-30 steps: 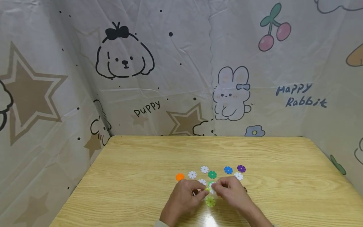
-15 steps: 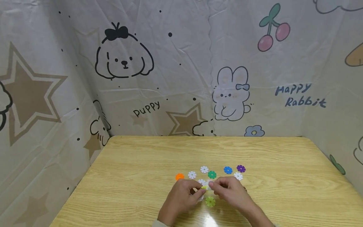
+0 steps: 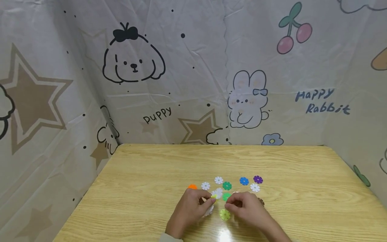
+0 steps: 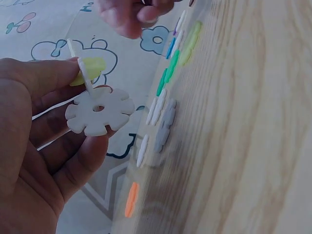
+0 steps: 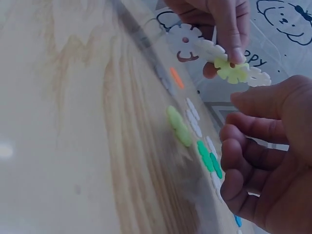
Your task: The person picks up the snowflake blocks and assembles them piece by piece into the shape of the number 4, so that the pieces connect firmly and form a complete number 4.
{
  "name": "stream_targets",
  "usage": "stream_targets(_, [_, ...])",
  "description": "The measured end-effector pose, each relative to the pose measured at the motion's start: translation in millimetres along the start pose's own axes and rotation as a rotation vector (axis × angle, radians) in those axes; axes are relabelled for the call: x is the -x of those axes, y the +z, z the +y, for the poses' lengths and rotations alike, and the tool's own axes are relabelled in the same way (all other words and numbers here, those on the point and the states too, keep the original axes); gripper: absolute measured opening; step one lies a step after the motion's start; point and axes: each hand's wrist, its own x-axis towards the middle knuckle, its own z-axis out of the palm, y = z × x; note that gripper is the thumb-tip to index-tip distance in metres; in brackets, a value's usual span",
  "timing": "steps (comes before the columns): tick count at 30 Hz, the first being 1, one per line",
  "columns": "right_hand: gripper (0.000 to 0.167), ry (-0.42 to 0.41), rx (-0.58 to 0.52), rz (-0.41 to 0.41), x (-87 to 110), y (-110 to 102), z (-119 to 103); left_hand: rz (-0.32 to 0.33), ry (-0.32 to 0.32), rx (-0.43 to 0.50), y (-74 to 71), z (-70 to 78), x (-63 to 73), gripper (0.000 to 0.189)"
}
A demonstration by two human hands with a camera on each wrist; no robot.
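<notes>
My left hand (image 3: 188, 208) grips a small chain of interlocking snowflake discs above the table. In the left wrist view a white notched disc (image 4: 100, 112) faces the camera, slotted to a yellow disc (image 4: 95, 69) with more white edges beside it. The right wrist view shows the yellow disc (image 5: 231, 72) pinched at thumb and fingertip, with a white disc (image 5: 259, 78) at its free end. My right hand (image 3: 249, 208) hovers just right of the chain, fingers loosely curled, nothing visible between them. Beneath the hands lies a yellow-green disc (image 3: 225, 214).
Loose discs lie flat on the wooden table (image 3: 136, 188): an orange disc (image 3: 192, 187), a green disc (image 3: 227, 185), a blue disc (image 3: 244, 181), a purple disc (image 3: 258, 179) and several white ones. A brown disc (image 3: 261, 201) is partly behind the right hand. A printed curtain surrounds the table.
Earlier my right hand held a white disc against the yellow one. Now that white disc stays on the chain, my right hand has let go, and my left hand has shifted slightly left.
</notes>
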Motion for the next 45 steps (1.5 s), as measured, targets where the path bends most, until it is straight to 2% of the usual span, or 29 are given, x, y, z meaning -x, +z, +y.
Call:
stream_targets(7, [0.015,-0.039,0.064,-0.050,-1.2,5.2,3.2,-0.024,-0.005,0.012,-2.4,-2.8,-1.0,0.012])
stream_targets(13, [0.022,-0.043,0.114,-0.054,-0.5,8.7,5.4,-0.037,-0.006,0.001,-3.6,-3.1,-1.0,0.013])
stream_targets(20, [0.023,-0.063,0.202,-0.060,-1.3,12.9,4.9,-0.048,-0.035,0.007,-4.6,-3.3,-0.5,0.014])
stream_targets(26, [0.023,-0.058,0.282,-0.045,-2.1,15.4,3.5,-0.046,-0.028,0.007,-4.6,-3.2,-0.4,0.013])
stream_targets(35, [0.023,0.005,0.287,-0.067,-3.6,14.7,1.4,-0.056,-0.030,0.023,-3.8,-2.6,-1.1,0.013])
stream_targets(38, [0.022,0.017,0.283,-0.084,-4.2,14.7,1.0,-0.055,-0.008,0.024,-2.6,-3.4,-0.7,0.013])
stream_targets(42, [0.024,0.006,0.285,-0.087,-4.2,15.2,1.6,-0.051,0.013,0.018,-0.5,-4.3,0.1,0.014])
stream_targets(45, [0.027,-0.012,0.274,-0.078,-3.2,15.1,2.4,-0.054,0.004,0.014,-0.1,-4.3,0.3,0.014])
